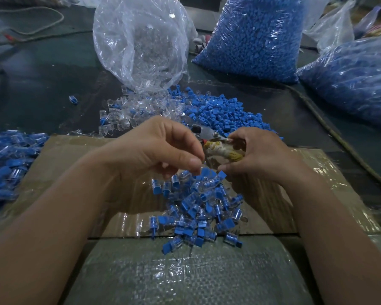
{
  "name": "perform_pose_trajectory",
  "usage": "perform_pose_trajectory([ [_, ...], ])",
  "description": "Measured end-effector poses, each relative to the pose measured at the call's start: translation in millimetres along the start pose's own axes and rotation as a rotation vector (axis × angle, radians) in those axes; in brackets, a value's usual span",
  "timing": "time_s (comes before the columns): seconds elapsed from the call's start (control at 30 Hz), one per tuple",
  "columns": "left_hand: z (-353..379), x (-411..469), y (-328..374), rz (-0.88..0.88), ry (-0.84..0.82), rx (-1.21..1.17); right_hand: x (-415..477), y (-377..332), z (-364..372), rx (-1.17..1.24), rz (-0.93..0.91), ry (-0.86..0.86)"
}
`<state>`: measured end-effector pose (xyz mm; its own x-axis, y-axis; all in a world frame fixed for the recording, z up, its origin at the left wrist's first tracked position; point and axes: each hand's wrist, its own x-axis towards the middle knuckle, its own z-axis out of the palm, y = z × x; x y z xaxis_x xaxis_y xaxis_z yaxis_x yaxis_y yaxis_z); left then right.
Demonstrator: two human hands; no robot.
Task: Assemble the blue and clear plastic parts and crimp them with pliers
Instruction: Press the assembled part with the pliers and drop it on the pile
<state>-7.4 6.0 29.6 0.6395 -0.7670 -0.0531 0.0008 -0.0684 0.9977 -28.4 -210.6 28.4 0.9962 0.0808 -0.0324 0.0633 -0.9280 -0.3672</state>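
My right hand [257,155] grips the pliers [209,137], whose handles are wrapped in yellowish string; the metal jaws point left toward my left hand. Its thumb and a finger also pinch a small blue part [221,174]. My left hand [163,148] hovers just left of it, with thumb and fingertips pinched together; what they hold is too small to tell. Below both hands lies a pile of assembled blue-and-clear pieces [198,208] on taped cardboard [79,172]. Loose clear parts [128,111] and loose blue parts [224,111] lie beyond the hands.
An open clear bag [141,40] of clear parts stands at the back. Two full bags of blue parts [251,36] [352,78] stand at the back right. More assembled pieces [7,164] are heaped at the left. A rope [330,126] runs along the right side.
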Motion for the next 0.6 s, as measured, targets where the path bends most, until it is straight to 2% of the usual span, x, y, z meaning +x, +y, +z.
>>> perform_pose_trajectory([
  [0.07,3,1,-1,0.009,-0.052,0.005,0,0,0,-0.004,-0.006,-0.024],
  [0.27,4,-1,-2,0.009,-0.051,0.025,0,-1,1,-0.023,-0.013,-0.072],
  [0.33,3,-1,-2,0.034,0.132,-0.064,0,0,-1,-0.025,-0.027,-0.095],
  [0.43,-5,6,-10,0.07,0.653,-0.088,-2,1,-3,-0.03,-0.035,-0.129],
  [0.5,-16,12,-18,0.061,0.977,0.132,-3,3,-4,-0.042,-0.041,-0.161],
  [0.53,-21,13,-22,0.046,1.07,0.272,-3,4,-5,-0.046,-0.047,-0.179],
  [0.6,-27,13,-26,0.029,1.123,0.491,-4,6,-6,-0.046,-0.058,-0.211],
])
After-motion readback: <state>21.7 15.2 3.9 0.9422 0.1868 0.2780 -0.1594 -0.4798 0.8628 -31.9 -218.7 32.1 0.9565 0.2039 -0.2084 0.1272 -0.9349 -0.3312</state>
